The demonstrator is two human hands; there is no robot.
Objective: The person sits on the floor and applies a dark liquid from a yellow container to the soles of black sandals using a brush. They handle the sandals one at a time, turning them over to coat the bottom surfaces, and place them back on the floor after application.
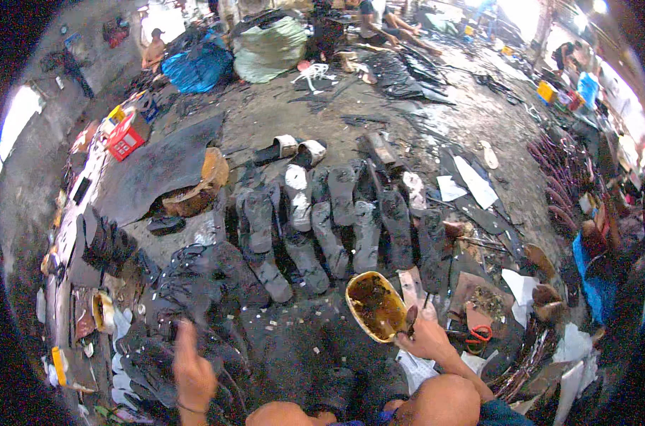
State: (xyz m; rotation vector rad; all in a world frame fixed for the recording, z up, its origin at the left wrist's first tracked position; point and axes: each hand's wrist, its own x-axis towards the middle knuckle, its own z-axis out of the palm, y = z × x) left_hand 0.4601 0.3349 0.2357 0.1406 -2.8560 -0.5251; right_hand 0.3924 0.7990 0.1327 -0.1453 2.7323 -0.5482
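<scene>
My right hand (430,339) is closed at the edge of an oblong yellow container (353,304) with brown, glue-like stuff inside. In its fingers is a short dark-handled tool (410,319), its end over the container; its exact kind is not clear. My left hand (193,373) is raised at the lower left, blurred, with one finger pointing up. Beside it lies a heap of black rubber straps and sandal pieces (194,280); whether it touches them I cannot tell. Ahead, several dark shoe soles (304,259) stand in overlapping rows, some with white patches.
Left of the soles a large black rubber sheet (148,174) lies on the ground, with a brown curved block (198,186) on it. Red-handled scissors (480,334) and white scraps (475,181) lie to the right. Farther off are a blue sack (198,64), a pale sack (271,51) and other people.
</scene>
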